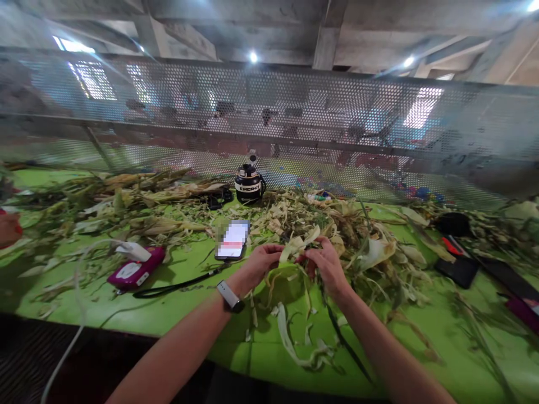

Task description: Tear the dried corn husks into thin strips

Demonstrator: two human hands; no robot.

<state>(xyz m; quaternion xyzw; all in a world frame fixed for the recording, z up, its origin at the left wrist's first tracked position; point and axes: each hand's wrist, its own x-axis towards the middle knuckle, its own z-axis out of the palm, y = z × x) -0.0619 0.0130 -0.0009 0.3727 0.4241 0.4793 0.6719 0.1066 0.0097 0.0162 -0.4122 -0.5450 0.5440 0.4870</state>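
Observation:
Pale corn husk strips stretch between my two hands above the green table. My left hand, with a watch on its wrist, pinches one end between thumb and fingers. On the other side, my right hand has its fingers closed on the husk, and thin strips dangle beneath. A curled loose husk piece lies on the table below. Just beyond my right hand rises a heap of dry husks and leaves. The phone rests near my left hand, its screen lit.
A purple power strip with a white charger and cable sits at left. Behind stands a black jug, before a perforated metal screen. More husks cover the left side. Another person's hand shows at far left.

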